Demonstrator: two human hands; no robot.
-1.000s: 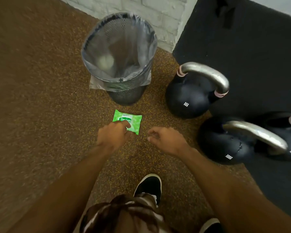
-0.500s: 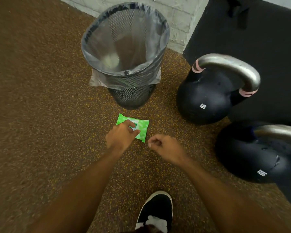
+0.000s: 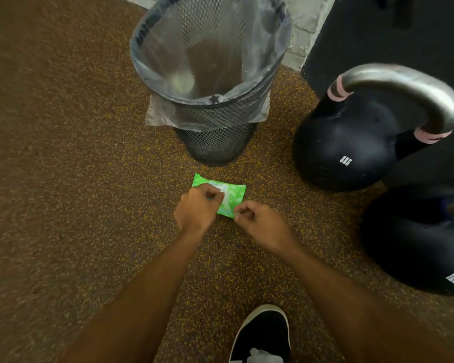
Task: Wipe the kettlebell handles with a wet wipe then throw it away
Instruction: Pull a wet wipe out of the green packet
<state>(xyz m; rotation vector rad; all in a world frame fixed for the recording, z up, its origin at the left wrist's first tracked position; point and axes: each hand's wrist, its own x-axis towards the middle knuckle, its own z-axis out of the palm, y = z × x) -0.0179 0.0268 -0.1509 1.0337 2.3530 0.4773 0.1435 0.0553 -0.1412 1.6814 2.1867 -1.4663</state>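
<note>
Speckled brown gym floor, lined mesh bin against a brick wall. Green wet-wipe pack flat just before the bin. Left hand pinching its flap; right hand curled at its corner, holding nothing clearly. Kettlebells untouched, rightward. Risk: pack lifting unpinned, wipe tearing.

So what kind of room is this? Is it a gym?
Probably a gym. Two black kettlebells, one near the wall and one closer, sit on a speckled rubber floor, with a dark mat by the wall. A bin and a wipes pack suit cleaning equipment.
</note>
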